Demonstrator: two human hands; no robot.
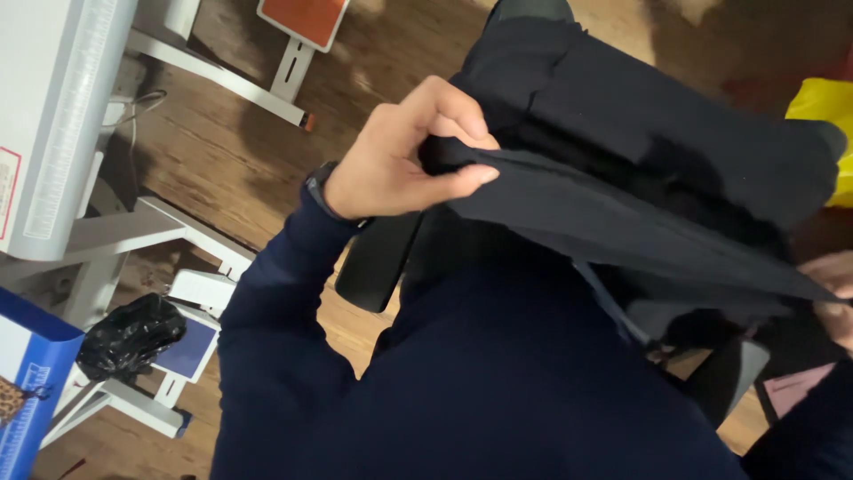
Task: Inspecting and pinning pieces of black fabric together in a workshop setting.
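Dark navy fabric [640, 169] stretched taut between hands: left hand [400, 156] pinching folded edge, right hand [835, 298] at far corner, grip cut off, cannot tell

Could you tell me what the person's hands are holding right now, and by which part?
Both hold a dark garment: the left hand pinches a folded edge between thumb and fingers; the right hand, mostly out of frame, grips the far end of that edge.

Left hand [400, 151] raised mid-frame, wrist bent, thumb pressed against curled fingers in a tight pinch grip; dark band at the wrist, navy sleeve down the forearm. Right hand [831, 293] at the right edge, mostly cut off, fingers curled; whether its grip is closed cannot be told.
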